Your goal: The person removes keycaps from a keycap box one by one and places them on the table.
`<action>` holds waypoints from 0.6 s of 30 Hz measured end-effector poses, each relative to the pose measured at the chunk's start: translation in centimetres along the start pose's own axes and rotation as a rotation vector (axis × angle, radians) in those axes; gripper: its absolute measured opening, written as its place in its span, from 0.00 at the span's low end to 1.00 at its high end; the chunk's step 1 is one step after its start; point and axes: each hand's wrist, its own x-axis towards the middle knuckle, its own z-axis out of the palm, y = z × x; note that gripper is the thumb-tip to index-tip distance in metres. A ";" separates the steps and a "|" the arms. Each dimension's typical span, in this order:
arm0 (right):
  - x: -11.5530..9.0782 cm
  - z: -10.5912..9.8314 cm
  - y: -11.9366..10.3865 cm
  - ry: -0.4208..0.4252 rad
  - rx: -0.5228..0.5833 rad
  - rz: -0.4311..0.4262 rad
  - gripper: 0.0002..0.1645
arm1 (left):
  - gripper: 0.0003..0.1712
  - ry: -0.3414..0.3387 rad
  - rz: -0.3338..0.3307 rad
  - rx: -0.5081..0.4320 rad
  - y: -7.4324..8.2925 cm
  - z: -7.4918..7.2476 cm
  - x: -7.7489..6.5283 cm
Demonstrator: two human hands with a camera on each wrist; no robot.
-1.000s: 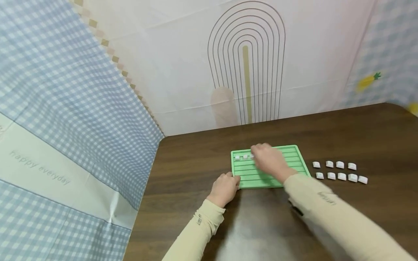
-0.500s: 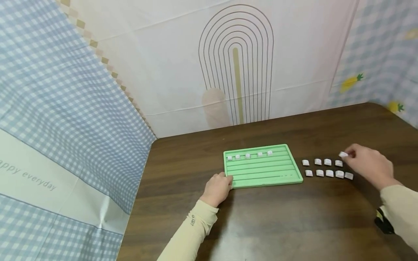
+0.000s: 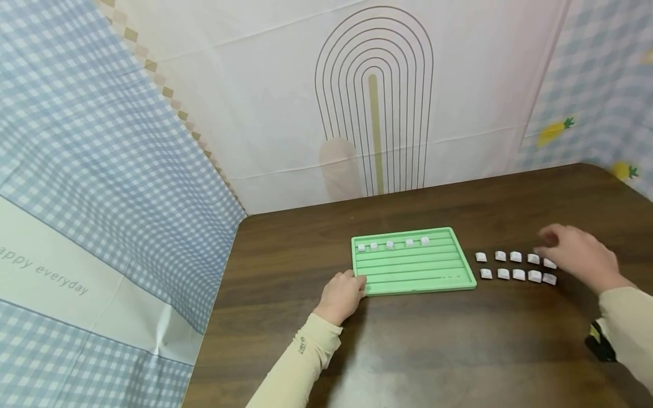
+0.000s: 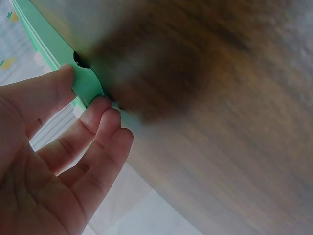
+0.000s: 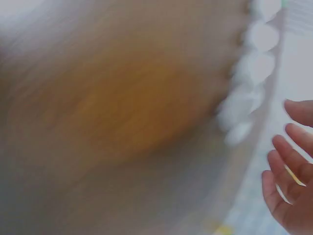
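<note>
My left hand (image 3: 342,296) grips the near left corner of a green ridged tray (image 3: 408,268). In the left wrist view its thumb lies on one side of the tray rim (image 4: 89,84) and fingertips on the other. Several white keycaps (image 3: 390,245) sit spaced along the tray's far slot. To the right of the tray, more white keycaps (image 3: 518,275) lie on the table in two rows. My right hand (image 3: 584,256) hovers at the right end of the far row, partly covering the last keycap (image 3: 550,263). The right wrist view shows its fingers (image 5: 281,193) spread apart, holding nothing.
A brown wooden table (image 3: 433,345) carries everything. Behind it hangs a white patterned cloth (image 3: 275,130), and a blue checked cloth (image 3: 153,141) hangs along the left side. A dark wrist strap (image 3: 601,343) is on the right sleeve.
My right hand moved from over the tray to the right, holding a keycap half a second ago; that keycap now lies at the far row's right end, let go. The left hand stays on the tray.
</note>
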 end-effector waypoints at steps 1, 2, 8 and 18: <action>0.4 -0.2 -1.1 0.010 0.007 -0.030 0.37 | 0.10 0.002 -0.001 -0.002 0.0 0.1 0.0; 0.8 -0.3 -2.3 0.019 0.013 -0.057 0.38 | 0.10 0.005 0.000 -0.001 0.1 0.1 0.0; 3.5 2.2 -10.3 -0.016 0.038 -0.218 0.27 | 0.10 0.017 0.005 -0.010 0.2 0.1 -0.2; 5.3 6.9 -15.0 -0.068 0.022 -0.310 0.20 | 0.10 0.014 -0.006 0.036 0.1 0.3 -0.1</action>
